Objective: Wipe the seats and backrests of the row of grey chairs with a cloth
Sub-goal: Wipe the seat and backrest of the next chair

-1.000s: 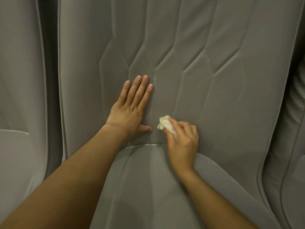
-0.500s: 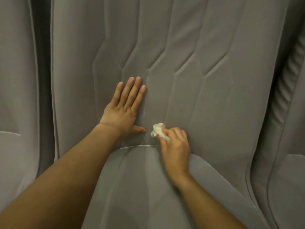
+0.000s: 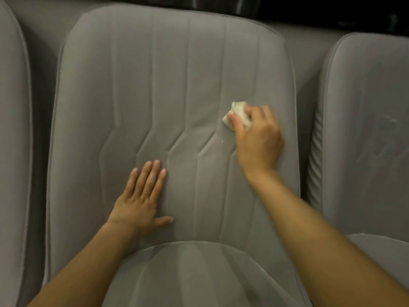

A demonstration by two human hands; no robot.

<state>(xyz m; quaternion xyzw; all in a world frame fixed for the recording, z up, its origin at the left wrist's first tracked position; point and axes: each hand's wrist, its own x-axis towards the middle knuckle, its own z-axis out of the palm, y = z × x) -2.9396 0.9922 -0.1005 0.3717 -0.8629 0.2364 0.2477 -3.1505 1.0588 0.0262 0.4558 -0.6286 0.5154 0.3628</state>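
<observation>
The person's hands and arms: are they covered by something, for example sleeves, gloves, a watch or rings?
No. The left hand and the right hand are bare: no gloves, no ring shows. Both forearms are uncovered down to the picture's edge, with no sleeve, watch or bracelet visible. The left hand's nails look short and unpainted.

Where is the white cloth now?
In the head view, the cloth lies against the right half of the middle backrest, held by the right hand, up and right of the flat left hand.
</observation>
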